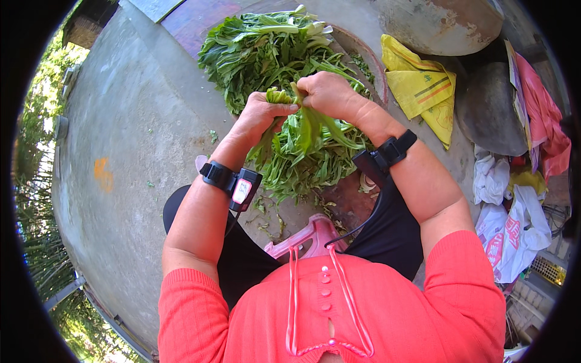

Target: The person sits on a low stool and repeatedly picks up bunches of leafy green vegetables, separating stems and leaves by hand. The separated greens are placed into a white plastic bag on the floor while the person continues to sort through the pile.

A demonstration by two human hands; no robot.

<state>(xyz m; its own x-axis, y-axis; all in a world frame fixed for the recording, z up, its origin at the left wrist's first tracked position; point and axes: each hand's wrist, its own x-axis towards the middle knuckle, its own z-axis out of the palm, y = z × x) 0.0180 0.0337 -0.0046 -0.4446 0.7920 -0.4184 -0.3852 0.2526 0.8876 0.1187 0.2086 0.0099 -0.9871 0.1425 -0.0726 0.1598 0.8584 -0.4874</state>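
Observation:
My left hand (263,113) is closed on a bunch of leafy green stems (280,96), whose leaves hang down below the palm. Right beside it, my right hand (324,93) pinches a green leaf or stalk (309,131) between thumb and fingers; the hands nearly touch. Beyond them lies a large heap of leafy greens (254,54) with pale stalk ends at its upper right. A second pile of loose green leaves (295,170) is nearer to me, below the hands. Part of a round basin (379,72) with green scraps shows behind my right hand.
A pink plastic stool (313,233) is between my legs, with leaf scraps on the concrete floor (131,118) ahead of it. To the right are a folded yellow sack (422,86), a dark round metal vessel (490,109), white plastic bags (517,231) and pink cloth or plastic (540,113).

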